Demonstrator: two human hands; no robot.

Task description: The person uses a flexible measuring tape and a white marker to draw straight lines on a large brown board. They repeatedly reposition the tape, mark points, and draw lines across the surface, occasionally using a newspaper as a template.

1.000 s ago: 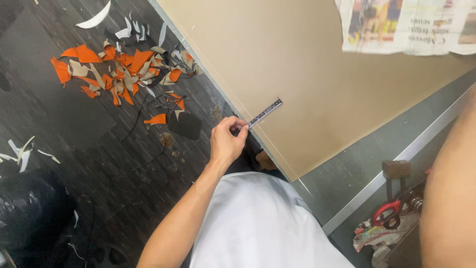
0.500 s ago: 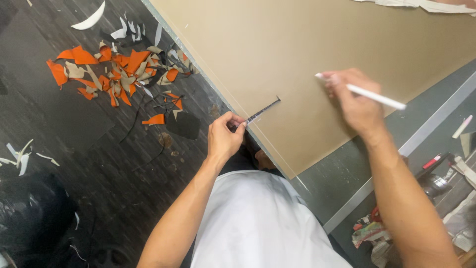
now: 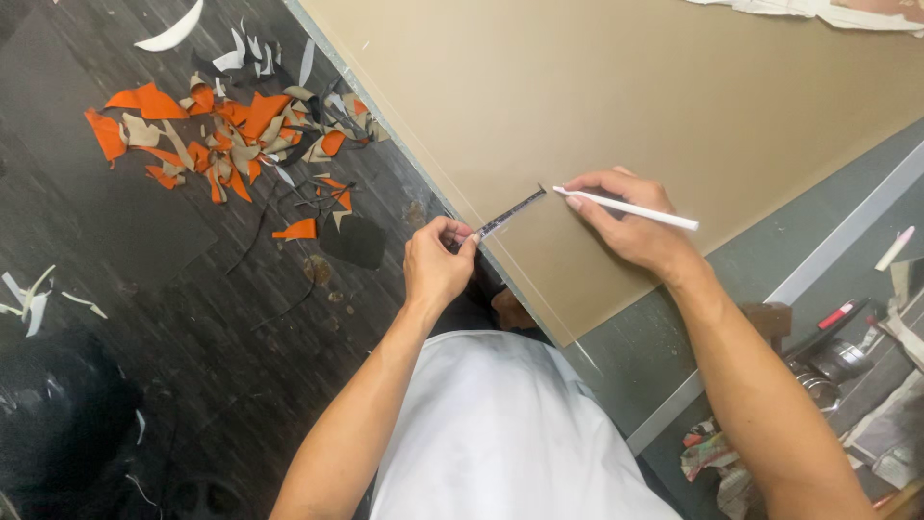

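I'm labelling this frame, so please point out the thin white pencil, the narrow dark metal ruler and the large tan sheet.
thin white pencil (image 3: 630,208), head view, middle of its shaft.
narrow dark metal ruler (image 3: 512,213), head view, middle of the strip.
large tan sheet (image 3: 616,87), head view, bare surface.

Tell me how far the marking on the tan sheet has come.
Done: a thin line already runs parallel to the near edge of the tan sheet. In hand: the left hand holds a small ruler across that edge, and the right hand sets the white pencil tip at the ruler's end. Left: no finished mark is visible there, and the sheet is uncut.
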